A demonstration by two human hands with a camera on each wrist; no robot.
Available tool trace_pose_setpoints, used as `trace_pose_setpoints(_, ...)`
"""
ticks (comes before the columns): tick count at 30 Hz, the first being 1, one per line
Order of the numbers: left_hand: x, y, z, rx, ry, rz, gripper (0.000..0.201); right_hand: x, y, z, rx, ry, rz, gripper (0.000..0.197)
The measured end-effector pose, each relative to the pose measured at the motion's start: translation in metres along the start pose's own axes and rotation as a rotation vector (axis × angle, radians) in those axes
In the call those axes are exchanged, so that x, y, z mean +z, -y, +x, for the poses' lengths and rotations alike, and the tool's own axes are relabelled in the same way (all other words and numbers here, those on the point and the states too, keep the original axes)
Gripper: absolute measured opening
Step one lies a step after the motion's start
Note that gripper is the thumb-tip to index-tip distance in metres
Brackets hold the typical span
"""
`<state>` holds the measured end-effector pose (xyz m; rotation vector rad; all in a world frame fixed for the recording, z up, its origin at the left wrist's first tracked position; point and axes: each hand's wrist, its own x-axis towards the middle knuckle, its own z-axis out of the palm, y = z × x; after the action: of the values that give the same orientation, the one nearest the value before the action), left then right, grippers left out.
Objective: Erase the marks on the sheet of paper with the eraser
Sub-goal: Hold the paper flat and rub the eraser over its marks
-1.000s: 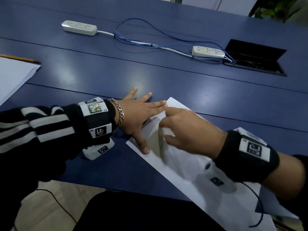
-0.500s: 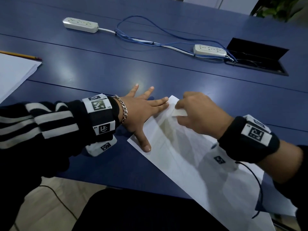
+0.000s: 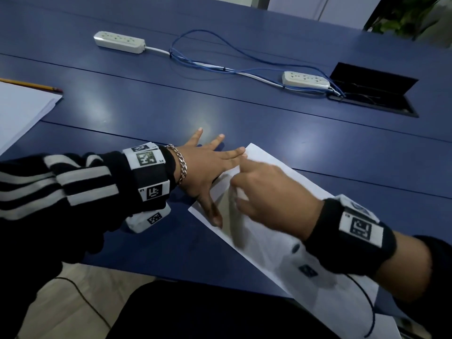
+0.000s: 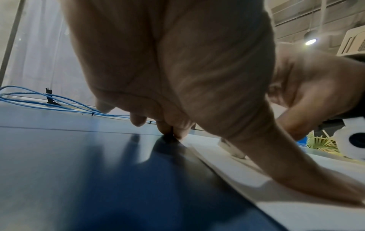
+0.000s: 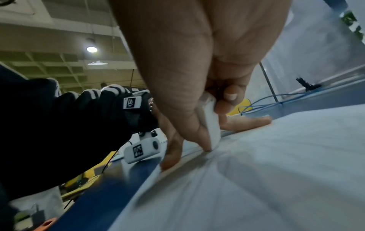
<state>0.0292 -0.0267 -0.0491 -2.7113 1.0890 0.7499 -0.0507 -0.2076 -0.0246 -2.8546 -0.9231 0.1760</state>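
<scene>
A white sheet of paper (image 3: 274,167) lies slanted on the blue table, reaching from the middle to the near right edge. My left hand (image 3: 208,167) lies flat with fingers spread, thumb and two fingertips pressing the sheet's left end. My right hand (image 3: 264,192) pinches a small white eraser (image 5: 210,125) between thumb and fingers, its lower end touching the paper (image 5: 276,156) near the left thumb. In the head view only a sliver of the eraser (image 3: 241,193) shows. I cannot make out any marks on the sheet; the right hand is blurred.
A stack of white paper (image 3: 22,111) with a yellow pencil (image 3: 29,84) lies far left. Two white power strips (image 3: 119,42) (image 3: 305,80) and blue cables (image 3: 220,64) run across the far table. An open black cable hatch (image 3: 374,94) sits far right.
My right hand with the eraser has slid back toward me and left, from the sheet's far corner to beside the left thumb. The left hand has stayed put.
</scene>
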Motion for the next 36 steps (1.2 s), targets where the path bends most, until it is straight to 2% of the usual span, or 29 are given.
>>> trace_pose_setpoints(2, 0.000, 0.000, 0.000, -0.004, 0.001, 0.007, 0.165, -0.003, -0.009, -0.001, 0.014, 0.092, 0.029, 0.018)
trace_pose_setpoints(6, 0.000, 0.001, -0.001, -0.011, 0.004, 0.014, 0.164, -0.011, -0.050, 0.016, 0.208, 0.000, -0.067, 0.028)
trace_pose_setpoints(7, 0.000, 0.001, -0.001, -0.010, 0.004, 0.013, 0.164, -0.010, -0.045, 0.014, 0.203, -0.013, -0.067, 0.027)
trace_pose_setpoints(9, -0.001, 0.000, -0.001, -0.013, 0.001, 0.022, 0.164, -0.004, -0.020, 0.007, 0.086, -0.017, -0.044, 0.021)
trace_pose_setpoints(11, -0.001, -0.002, -0.001, -0.019, 0.007, 0.041, 0.164, 0.002, 0.000, -0.003, -0.012, 0.050, -0.010, 0.017)
trace_pose_setpoints(12, -0.001, -0.002, -0.001, -0.018, 0.007, 0.043, 0.164, 0.000, -0.003, -0.004, -0.007, 0.082, 0.023, 0.017)
trace_pose_setpoints(17, 0.000, 0.002, -0.001, 0.003, 0.002, 0.029, 0.162, -0.018, -0.063, 0.010, 0.213, -0.018, -0.049, 0.029)
trace_pose_setpoints(20, 0.003, 0.003, -0.002, 0.008, -0.022, 0.065, 0.160, -0.025, -0.070, -0.007, 0.274, -0.014, -0.002, 0.039)
trace_pose_setpoints(23, 0.007, 0.003, -0.006, 0.008, -0.051, 0.064, 0.158, -0.013, -0.059, -0.025, 0.254, 0.096, -0.016, 0.039)
trace_pose_setpoints(28, 0.011, 0.008, -0.008, 0.112, 0.022, 0.037, 0.145, -0.010, -0.055, -0.030, 0.248, 0.066, 0.020, 0.038)
trace_pose_setpoints(34, 0.012, 0.009, -0.002, 0.071, 0.053, 0.045, 0.157, -0.007, -0.020, -0.016, 0.022, 0.125, 0.042, 0.033)
trace_pose_setpoints(36, 0.011, 0.009, -0.002, 0.057, 0.058, 0.039, 0.159, -0.007, -0.018, -0.009, 0.012, 0.119, 0.031, 0.028)
